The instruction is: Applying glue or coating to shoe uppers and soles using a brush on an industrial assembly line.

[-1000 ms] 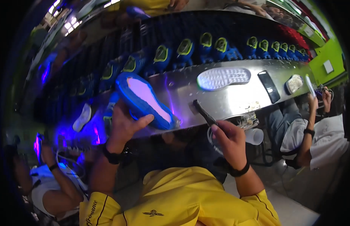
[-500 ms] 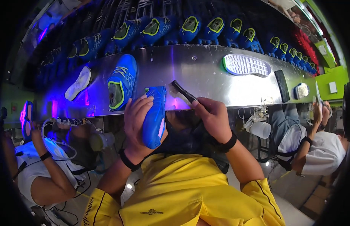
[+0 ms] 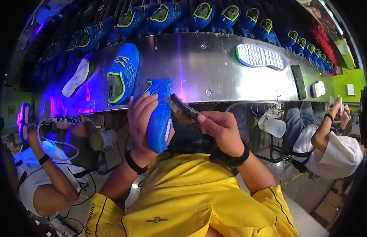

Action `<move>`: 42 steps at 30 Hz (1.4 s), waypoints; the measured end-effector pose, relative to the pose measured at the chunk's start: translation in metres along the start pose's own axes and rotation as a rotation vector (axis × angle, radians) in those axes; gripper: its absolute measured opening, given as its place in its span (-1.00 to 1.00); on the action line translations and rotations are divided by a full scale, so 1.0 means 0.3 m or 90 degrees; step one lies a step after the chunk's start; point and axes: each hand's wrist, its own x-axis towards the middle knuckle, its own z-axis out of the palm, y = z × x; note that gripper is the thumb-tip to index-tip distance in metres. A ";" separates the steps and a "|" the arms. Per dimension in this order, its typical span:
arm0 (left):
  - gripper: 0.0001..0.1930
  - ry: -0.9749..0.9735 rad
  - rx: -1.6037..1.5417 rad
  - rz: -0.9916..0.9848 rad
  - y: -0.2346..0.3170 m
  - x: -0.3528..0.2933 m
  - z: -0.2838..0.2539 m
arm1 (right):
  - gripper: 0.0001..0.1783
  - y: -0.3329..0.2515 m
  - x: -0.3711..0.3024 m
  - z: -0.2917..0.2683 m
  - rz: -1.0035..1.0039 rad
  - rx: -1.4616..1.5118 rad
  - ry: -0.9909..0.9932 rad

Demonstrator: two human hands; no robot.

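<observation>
My left hand [image 3: 141,124] grips a blue shoe upper [image 3: 159,124] from its left side, fingers over its top. A pale patch shows on the lower right edge of this upper; its underside is mostly hidden. Between the thumb and fingers of my right hand [image 3: 224,132] is a dark-handled brush [image 3: 185,106]. The brush's head points left and lies against or very close to the upper's right side; I cannot tell whether they touch. Beyond my left hand, a blue shoe with lime trim [image 3: 124,73] stands on the metal bench [image 3: 160,59].
On the bench lie a white sole [image 3: 76,78] at left, a white treaded sole [image 3: 261,57], a black bar [image 3: 298,82] and a small pale pad [image 3: 319,89]. Blue shoes [image 3: 203,15] line the rack behind. People sit on both sides; a white cup [image 3: 275,127] hangs under the bench edge.
The brush has moved left, from above the bench edge to the side of the shoe upper. My left hand still holds the upper. The view has shifted slightly.
</observation>
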 end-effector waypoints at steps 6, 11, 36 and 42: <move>-0.25 -0.038 0.002 -0.011 0.034 0.025 -0.016 | -0.77 -0.026 -0.087 -0.020 -0.081 -0.032 0.013; -0.24 -0.072 0.025 -0.036 0.085 0.078 -0.016 | -0.79 -0.024 -0.112 -0.038 -0.232 -0.099 0.062; -0.31 -0.229 0.035 -0.182 0.044 0.427 -0.030 | -0.75 -0.201 0.081 -0.143 -0.429 -0.280 0.143; -0.34 -0.310 -0.035 -0.266 -0.022 0.475 -0.062 | -0.74 -0.159 0.178 -0.062 -0.439 -0.178 0.116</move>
